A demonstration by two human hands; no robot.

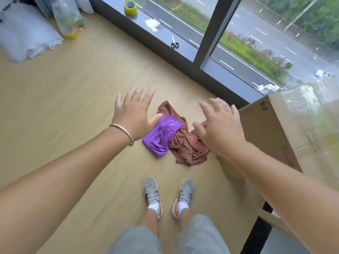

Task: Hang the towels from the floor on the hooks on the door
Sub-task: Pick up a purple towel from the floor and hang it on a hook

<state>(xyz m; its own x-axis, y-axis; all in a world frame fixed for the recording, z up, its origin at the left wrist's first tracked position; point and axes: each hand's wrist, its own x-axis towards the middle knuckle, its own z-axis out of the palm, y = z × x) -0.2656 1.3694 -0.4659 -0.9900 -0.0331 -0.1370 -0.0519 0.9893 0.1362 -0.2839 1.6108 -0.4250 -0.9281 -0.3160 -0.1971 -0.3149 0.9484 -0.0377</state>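
Note:
Two crumpled towels lie on the wooden floor in front of my feet: a purple towel [162, 135] partly on top of a brown towel [187, 143]. My left hand [134, 111] hovers above the purple towel's left edge, fingers spread, holding nothing. My right hand [219, 123] is stretched out over the brown towel's right side, also open and empty. Both hands are well above the floor. No door or hooks are in view.
A large cardboard box [271, 129] stands right of the towels. A dark window sill [161, 33] at the back carries a yellow tape roll [130, 7] and scissors [174, 42]. Plastic bags [27, 32] lie at the far left. My grey shoes [167, 195] stand just below the towels.

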